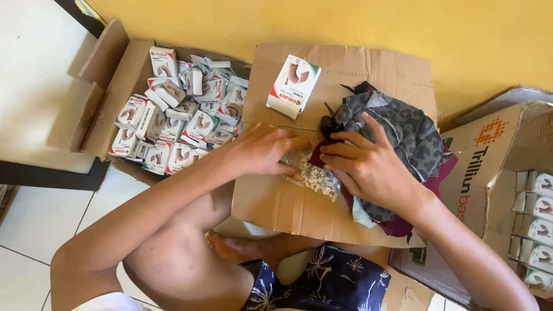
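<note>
Yellow wall rose behind a flat sheet of brown cardboard (345, 69) that lay over the person's lap above the white tiled floor (34, 230). On the sheet's near middle sat a small heap of white plastic clips in a clear bag (314, 175). The left hand (262, 151) rested palm down with its fingers spread loosely, fingertips on the heap's left edge and gripping nothing. The right hand (368, 167) lay flat and open-fingered, touching the heap's right side and pressing on a pile of grey patterned and maroon cloth scraps (409, 132). One small white and red carton (294, 86) lay apart, farther up the sheet. To the left, an open cardboard box (115, 75) held many like cartons.
</note>
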